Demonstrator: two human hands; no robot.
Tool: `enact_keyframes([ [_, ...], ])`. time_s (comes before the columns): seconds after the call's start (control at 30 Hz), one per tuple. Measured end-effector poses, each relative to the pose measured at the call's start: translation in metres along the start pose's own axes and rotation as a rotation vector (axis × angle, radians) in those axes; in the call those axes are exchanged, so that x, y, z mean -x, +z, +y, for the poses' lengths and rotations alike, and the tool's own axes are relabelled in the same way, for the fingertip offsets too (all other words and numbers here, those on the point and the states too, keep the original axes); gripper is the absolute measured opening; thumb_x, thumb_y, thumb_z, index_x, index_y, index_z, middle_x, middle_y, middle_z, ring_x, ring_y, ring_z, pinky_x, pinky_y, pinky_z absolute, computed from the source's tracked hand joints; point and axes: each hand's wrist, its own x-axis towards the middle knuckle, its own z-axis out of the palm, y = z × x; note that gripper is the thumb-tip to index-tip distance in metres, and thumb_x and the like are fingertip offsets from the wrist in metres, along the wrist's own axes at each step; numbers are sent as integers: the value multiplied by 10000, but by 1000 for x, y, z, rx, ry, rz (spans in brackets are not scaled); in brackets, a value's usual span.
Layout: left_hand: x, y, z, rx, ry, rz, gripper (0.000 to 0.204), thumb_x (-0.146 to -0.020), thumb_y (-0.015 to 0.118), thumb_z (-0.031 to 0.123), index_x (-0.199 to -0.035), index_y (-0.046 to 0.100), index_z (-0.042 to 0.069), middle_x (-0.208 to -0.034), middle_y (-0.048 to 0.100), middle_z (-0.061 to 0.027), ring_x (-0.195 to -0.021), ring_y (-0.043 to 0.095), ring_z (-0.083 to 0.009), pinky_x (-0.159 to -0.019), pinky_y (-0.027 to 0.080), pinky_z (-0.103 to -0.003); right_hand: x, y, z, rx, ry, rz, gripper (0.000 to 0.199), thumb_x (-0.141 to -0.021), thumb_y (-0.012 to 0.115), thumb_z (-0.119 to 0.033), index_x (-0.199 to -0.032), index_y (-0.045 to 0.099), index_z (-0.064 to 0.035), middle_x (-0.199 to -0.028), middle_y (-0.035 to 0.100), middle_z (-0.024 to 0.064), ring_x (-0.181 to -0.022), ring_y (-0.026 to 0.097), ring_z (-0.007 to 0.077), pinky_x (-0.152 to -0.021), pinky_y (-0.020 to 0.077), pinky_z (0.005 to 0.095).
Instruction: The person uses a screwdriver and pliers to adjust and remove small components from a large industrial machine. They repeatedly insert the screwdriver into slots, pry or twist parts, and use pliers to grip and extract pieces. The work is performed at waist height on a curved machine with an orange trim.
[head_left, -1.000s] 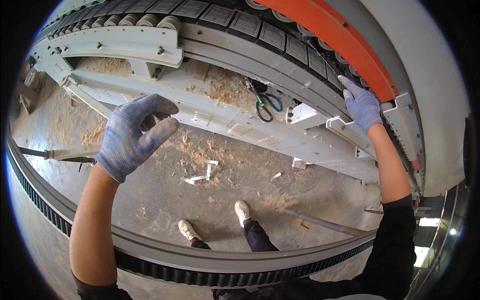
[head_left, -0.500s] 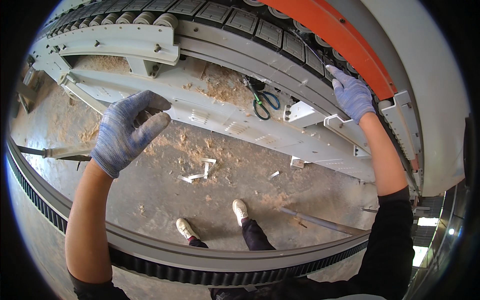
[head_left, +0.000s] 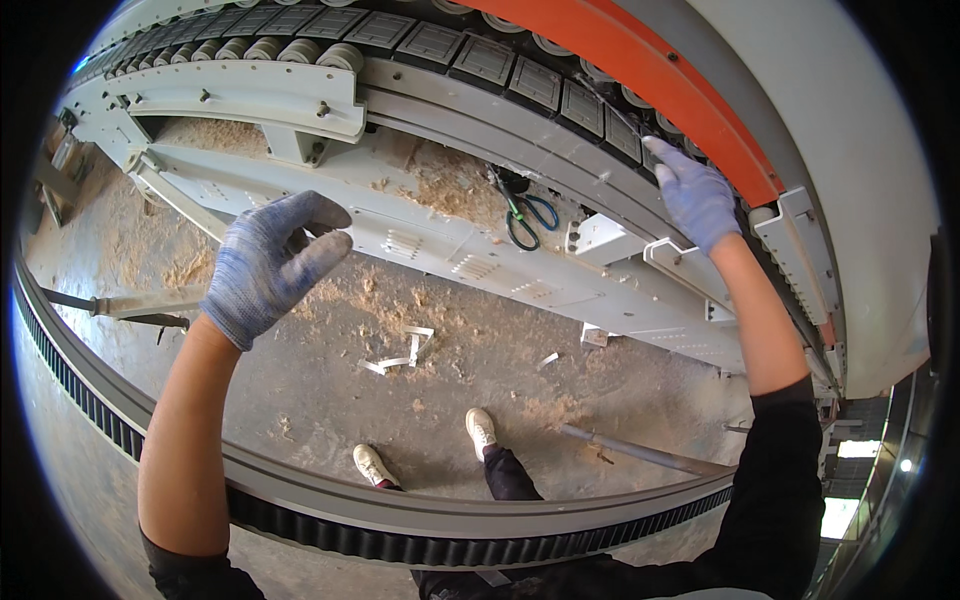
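My left hand point(head_left: 268, 265), in a blue-grey knit glove, is raised in the air over the floor with its fingers loosely curled and nothing in it. My right hand point(head_left: 696, 196), gloved the same way, reaches up to the row of black track pads point(head_left: 585, 105) just under the orange strip point(head_left: 640, 70). Its fingertips touch the pads. A thin dark line runs up-left from the fingertips; whether the hand grips it is unclear. Green-handled scissors point(head_left: 528, 215) lie on the grey machine beam point(head_left: 420, 245) between the two hands.
A curved grey rail with a black toothed belt point(head_left: 330, 520) crosses in front of my body. Below are my light shoes point(head_left: 482, 430), sawdust and white scraps point(head_left: 400, 355) on the concrete floor. A metal bar point(head_left: 640, 452) lies at right. White brackets point(head_left: 610, 240) stick out of the beam.
My right hand has slid a little to the left along the track pads. My left hand stays raised in nearly the same place, fingers slightly more curled.
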Motion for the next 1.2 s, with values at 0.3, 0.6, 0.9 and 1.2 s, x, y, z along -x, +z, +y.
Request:
enact_keyframes([
  [0.3, 0, -3, 1, 11, -3, -6, 319, -865, 672, 291, -1003, 678, 3, -865, 703, -116, -782, 665, -185, -753, 535, -320, 8, -19, 8, 109, 146, -225, 395, -957, 468, -286, -1345, 540, -308, -1022, 681, 184, -986, 638, 357, -942, 472, 458],
  [0.6, -1, 1, -5, 12, 16, 12, 337, -864, 679, 318, -998, 676, 8, -854, 706, -112, -737, 658, -177, -716, 530, -311, 0, -5, 4, -46, 112, -133, 389, -961, 466, -289, -1342, 548, -286, -1029, 675, 194, -970, 634, 369, -933, 473, 458],
  [0.9, 0, 0, -11, 42, 41, 15, 331, -874, 675, 324, -990, 677, 14, -845, 705, -97, -731, 651, -170, -709, 525, -303, 1, 11, 20, -98, 157, -163, 403, -957, 463, -289, -1350, 547, -260, -971, 680, 191, -901, 639, 369, -864, 497, 444],
  [1.2, -1, 2, -9, -55, 73, 16, 380, -886, 650, 392, -981, 681, 25, -844, 702, -91, -707, 635, -164, -702, 525, -297, 19, 35, 26, -701, 158, -26, 394, -954, 492, -191, -1338, 560, -131, -692, 554, 72, -606, 518, 125, -628, 480, 292],
])
